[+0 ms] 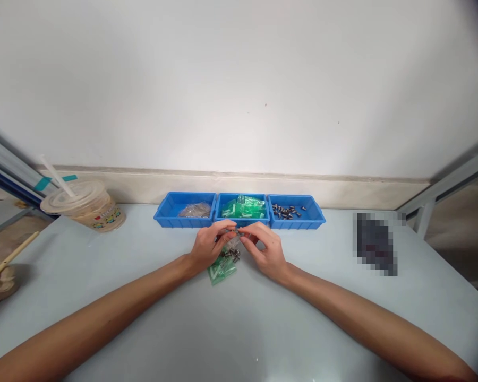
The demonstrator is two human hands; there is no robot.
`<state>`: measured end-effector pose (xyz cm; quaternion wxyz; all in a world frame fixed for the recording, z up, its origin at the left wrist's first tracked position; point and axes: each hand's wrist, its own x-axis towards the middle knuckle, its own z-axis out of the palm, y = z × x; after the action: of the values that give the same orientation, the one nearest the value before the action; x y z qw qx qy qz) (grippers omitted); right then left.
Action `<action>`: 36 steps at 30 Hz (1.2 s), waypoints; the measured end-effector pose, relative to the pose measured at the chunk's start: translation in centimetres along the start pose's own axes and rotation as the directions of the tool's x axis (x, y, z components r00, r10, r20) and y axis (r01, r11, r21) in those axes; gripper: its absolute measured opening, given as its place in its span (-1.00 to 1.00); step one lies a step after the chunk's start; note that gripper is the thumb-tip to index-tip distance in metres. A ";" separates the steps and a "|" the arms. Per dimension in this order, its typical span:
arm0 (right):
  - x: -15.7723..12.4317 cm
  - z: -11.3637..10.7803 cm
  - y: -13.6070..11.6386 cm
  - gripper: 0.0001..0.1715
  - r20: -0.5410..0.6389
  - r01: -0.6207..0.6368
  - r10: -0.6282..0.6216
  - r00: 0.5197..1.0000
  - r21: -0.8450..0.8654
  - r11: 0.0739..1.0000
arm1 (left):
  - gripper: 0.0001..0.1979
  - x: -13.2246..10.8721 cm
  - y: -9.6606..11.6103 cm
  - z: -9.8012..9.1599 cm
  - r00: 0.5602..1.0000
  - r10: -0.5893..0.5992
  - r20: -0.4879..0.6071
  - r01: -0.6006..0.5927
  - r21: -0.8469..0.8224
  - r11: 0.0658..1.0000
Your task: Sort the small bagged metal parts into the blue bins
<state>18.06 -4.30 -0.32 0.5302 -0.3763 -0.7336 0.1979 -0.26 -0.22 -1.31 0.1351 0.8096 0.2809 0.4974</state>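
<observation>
My left hand (211,243) and my right hand (266,249) meet just in front of the middle tray, both closed in a pinch. Something small sits between their fingertips, too tiny to make out. Right below the fingers is a bit of clear plastic (233,243); whether it is held or lies on the table, I cannot tell. Several dark metal screws (234,254) lie under my hands, beside and partly over a green plastic packet (222,271) on the table. My left hand hides part of that pile.
Three blue trays stand in a row: the left tray (163,212) holds clear plastic bags (195,210), the middle one green packets (249,206), the right one screws (284,211). A lidded drink cup (99,209) stands left. A blurred-out dark object (375,244) lies right.
</observation>
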 end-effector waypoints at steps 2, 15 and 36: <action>0.0 0.0 0.1 -0.83 0.009 0.009 -0.009 1.000 0.007 1.000 | -0.79 0.0 0.0 0.0 1.000 0.001 0.007 -0.001 -0.017 1.000; 0.0 -0.1 0.1 -0.82 0.017 -0.109 0.109 0.994 -0.010 0.994 | -0.82 0.8 0.6 -0.2 0.994 0.094 0.062 -0.097 0.047 0.994; 0.1 -0.1 -0.1 -0.62 0.026 -0.210 0.210 0.977 -0.008 0.978 | -0.89 0.9 1.1 -0.4 0.999 -0.004 -0.050 0.005 0.028 1.000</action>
<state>18.12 -4.29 -0.16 0.4953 -0.4506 -0.6972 0.2559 0.00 -0.60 0.07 0.1176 0.7981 0.2931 0.5132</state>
